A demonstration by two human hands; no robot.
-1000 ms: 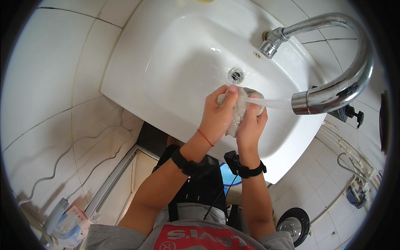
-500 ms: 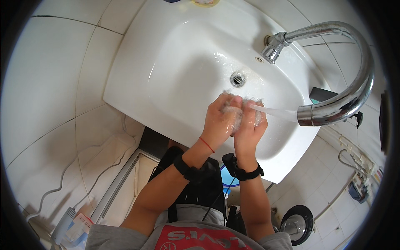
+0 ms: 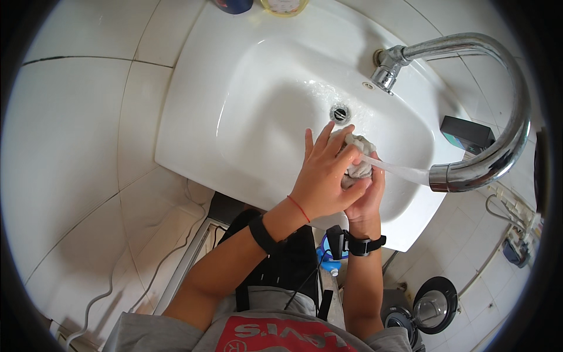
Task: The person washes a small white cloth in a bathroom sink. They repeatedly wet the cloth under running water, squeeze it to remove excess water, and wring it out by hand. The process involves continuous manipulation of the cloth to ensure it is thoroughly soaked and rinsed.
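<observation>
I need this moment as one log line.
left hand: touching crumpled grey cloth; right hand: holding it; curved chrome tap: running; white ceramic sink: underneath

We've got a grey short-sleeved T-shirt (image 3: 146,334), red chest panel (image 3: 275,347), pale lettering (image 3: 293,336), upside down from here. Black bottoms (image 3: 287,261) below. Our left hand (image 3: 319,176) is bare; thin red cord (image 3: 298,207) and wide black strap (image 3: 263,236) at that wrist. Right hand (image 3: 366,202) bare too; black buckled band (image 3: 369,245) with small black box (image 3: 335,242), thin black cable (image 3: 297,293) running down from it.
</observation>
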